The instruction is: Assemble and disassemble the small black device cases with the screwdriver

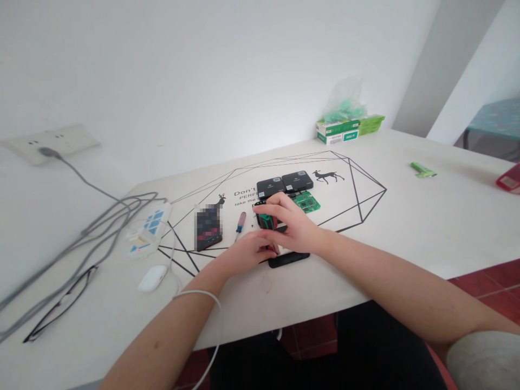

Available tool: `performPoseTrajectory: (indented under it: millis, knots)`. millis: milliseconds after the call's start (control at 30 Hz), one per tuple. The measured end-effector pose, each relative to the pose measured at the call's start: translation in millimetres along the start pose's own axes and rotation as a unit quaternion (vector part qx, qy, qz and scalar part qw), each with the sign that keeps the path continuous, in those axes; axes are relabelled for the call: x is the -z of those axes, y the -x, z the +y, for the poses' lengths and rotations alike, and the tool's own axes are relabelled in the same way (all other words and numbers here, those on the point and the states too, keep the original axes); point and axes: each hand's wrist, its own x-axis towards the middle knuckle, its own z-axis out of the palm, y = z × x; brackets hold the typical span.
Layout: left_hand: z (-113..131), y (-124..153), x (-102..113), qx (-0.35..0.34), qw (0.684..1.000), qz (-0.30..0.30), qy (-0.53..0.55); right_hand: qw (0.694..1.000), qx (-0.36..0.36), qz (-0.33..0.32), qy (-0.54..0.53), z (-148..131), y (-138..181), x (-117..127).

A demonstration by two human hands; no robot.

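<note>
Glasses [60, 304]: one pair, lying far left of the screwdriver [241, 222].
Phone [208, 227]: one, just left of the screwdriver, bare gap between.
Left hand [248, 252]: near side of the screwdriver, to its right; back upward, fingers bent and drawn nearly together, hold on anything cannot be told.
Tool [266, 221]: one, green and black, just right of the screwdriver.
Right hand [290, 223]: right of the screwdriver; arched, fingers and thumb curled round the tool, parted only by its width.
Slab [290, 261]: one, black, right and nearer than the screwdriver; open strip down to the near edge of the table [260, 311].
Black boxes [298, 181]: two, side by side, beyond the screwdriver, rightward.
Board [309, 202]: one visible, green, right of the screwdriver; wide open room farther right.
</note>
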Motion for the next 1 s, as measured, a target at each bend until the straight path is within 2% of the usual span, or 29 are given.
performPoseTrajectory:
  millis: [300,467,767,833,1000]
  knots:
    - [-5.0,1.8,-3.7,-0.007,1.0,0.009,-0.009,0.999,0.007,0.023,0.023,-1.2,0.8,-1.8]
    - [-3.6,1.5,-3.7,-0.015,1.0,0.011,-0.023,0.999,0.027,0.036,0.0,-3.5,-0.1,-3.2]
    - [1.6,1.4,-1.5,-0.022,0.999,0.006,-0.032,0.999,0.002,0.01,-0.04,-0.6,0.3,-3.2]
    - [0.7,1.9,-1.5,-0.021,0.999,0.005,-0.038,0.997,-0.013,0.019,-0.067,0.2,0.0,-3.5]
    - [-6.5,4.3,-2.3,-0.004,0.998,-0.002,-0.059,0.983,-0.112,0.039,-0.141,-1.6,-2.5,-1.5]
